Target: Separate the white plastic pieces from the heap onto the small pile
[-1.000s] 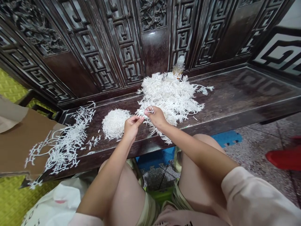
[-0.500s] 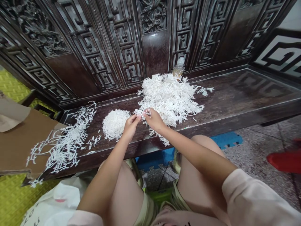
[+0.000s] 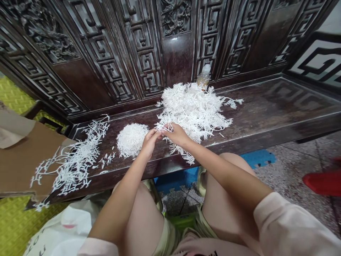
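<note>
My left hand (image 3: 150,141) and my right hand (image 3: 175,134) meet at the front of a large heap of white branched plastic pieces (image 3: 190,106). Between their pinched fingertips is a small white branched piece (image 3: 165,127), gripped by both hands. Left of my left hand sits a smaller round pile of short white bits (image 3: 131,139). Farther left, long bare white branched stems (image 3: 77,160) lie in a loose tangle, partly over cardboard. A few loose white scraps (image 3: 107,160) lie between the stems and the round pile.
A dark wooden bench (image 3: 255,110) with a carved back holds the piles. Behind the large heap stands a clear bottle (image 3: 204,76). Brown cardboard (image 3: 23,160) is at the left, a white bag (image 3: 71,227) below it. A red object (image 3: 321,182) is at the right.
The fingers of both hands have shifted slightly around the small white piece. The view has moved a little; the piles look the same.
</note>
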Available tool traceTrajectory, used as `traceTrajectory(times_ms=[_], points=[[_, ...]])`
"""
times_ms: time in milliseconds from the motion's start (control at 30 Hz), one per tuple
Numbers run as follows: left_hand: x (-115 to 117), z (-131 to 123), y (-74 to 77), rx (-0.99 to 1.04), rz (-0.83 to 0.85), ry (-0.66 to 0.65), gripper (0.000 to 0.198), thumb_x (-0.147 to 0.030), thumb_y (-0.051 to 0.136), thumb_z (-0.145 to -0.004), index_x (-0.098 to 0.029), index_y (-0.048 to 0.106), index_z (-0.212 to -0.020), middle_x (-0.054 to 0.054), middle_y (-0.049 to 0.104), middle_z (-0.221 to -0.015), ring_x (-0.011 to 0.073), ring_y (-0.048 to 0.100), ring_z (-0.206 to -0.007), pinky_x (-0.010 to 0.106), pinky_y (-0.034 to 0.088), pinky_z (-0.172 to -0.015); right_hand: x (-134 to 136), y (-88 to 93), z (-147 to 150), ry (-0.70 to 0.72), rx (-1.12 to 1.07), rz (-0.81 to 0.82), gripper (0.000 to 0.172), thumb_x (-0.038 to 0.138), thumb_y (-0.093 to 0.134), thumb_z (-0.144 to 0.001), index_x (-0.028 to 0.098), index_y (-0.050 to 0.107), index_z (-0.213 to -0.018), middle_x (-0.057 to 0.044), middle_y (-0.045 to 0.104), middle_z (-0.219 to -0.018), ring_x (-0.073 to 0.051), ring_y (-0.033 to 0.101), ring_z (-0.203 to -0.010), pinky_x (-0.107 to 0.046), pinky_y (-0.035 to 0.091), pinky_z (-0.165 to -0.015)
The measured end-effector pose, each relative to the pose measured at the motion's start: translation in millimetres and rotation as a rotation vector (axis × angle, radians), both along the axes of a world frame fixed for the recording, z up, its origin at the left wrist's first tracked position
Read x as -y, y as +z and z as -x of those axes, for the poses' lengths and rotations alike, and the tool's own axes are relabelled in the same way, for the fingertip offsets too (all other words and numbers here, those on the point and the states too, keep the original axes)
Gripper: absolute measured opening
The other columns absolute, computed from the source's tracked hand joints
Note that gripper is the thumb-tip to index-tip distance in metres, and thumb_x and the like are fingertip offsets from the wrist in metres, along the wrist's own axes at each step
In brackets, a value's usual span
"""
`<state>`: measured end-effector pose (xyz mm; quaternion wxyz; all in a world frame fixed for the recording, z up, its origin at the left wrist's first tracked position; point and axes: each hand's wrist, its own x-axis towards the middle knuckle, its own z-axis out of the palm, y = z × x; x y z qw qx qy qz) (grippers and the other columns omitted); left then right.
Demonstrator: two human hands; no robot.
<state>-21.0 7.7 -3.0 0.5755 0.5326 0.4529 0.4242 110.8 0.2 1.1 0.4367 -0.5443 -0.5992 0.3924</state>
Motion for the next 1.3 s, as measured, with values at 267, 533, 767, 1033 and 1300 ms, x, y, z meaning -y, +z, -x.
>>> traceTrajectory(times_ms=[267, 533, 767, 1033, 1300], points=[[1.8, -2.1, 5.5, -0.034, -0.031, 0.046, 0.018, -0.033, 0.057, -0.067, -0.017, 0.059, -0.074, 0.000, 0.057, -0.073, 0.0104, 0.048, -0.068, 0.022, 0.036, -0.066, -0.2, 2.0, -0.8, 0.042, -0.091, -0.006, 0.012, 0.027, 0.051, -0.068, 0.017, 0.054, -0.072, 0.001, 0.057, -0.071, -0.012, 0.051, -0.070, -0.027, 0.038, -0.071], [-1.0, -1.3, -1.4, -0.012, 0.022, 0.091, 0.016, -0.032, 0.052, -0.069, -0.018, 0.054, -0.079, -0.001, 0.052, -0.070, 0.0100, 0.047, -0.065, 0.022, 0.036, -0.062, 7.1, 13.3, 5.4, 0.063, -0.375, 0.188, 0.013, 0.025, 0.057, -0.064, 0.018, 0.052, -0.073, 0.003, 0.055, -0.070, -0.008, 0.050, -0.059, -0.023, 0.039, -0.062], [3.5, 1.5, 3.7, -0.292, -0.337, 0.276, 0.019, -0.033, 0.060, -0.065, -0.019, 0.053, -0.076, 0.001, 0.049, -0.080, 0.0122, 0.045, -0.074, 0.024, 0.035, -0.071, 4.1, 14.1, 1.0, 0.028, -0.488, 0.383, 0.016, 0.026, 0.060, -0.062, 0.018, 0.051, -0.072, 0.002, 0.056, -0.064, -0.008, 0.051, -0.057, -0.021, 0.033, -0.055], [7.4, 0.7, 6.3, -0.371, -0.438, 0.166, 0.013, -0.030, 0.054, -0.070, -0.020, 0.057, -0.076, 0.002, 0.052, -0.078, 0.0142, 0.048, -0.074, 0.025, 0.034, -0.070, 6.2, 16.0, 0.0, 0.060, -0.484, 0.347, 0.017, 0.030, 0.060, -0.064, 0.017, 0.050, -0.068, 0.003, 0.055, -0.064, -0.008, 0.050, -0.060, -0.021, 0.033, -0.058], [5.3, 0.4, 6.1, -0.353, -0.310, 0.043, 0.011, -0.027, 0.046, -0.074, -0.018, 0.049, -0.070, -0.001, 0.049, -0.068, 0.0116, 0.044, -0.065, 0.023, 0.033, -0.062, 6.9, 14.0, 0.5, 0.080, -0.392, 0.285, 0.018, 0.031, 0.057, -0.067, 0.015, 0.049, -0.066, 0.003, 0.051, -0.059, -0.007, 0.045, -0.055, -0.022, 0.034, -0.059]])
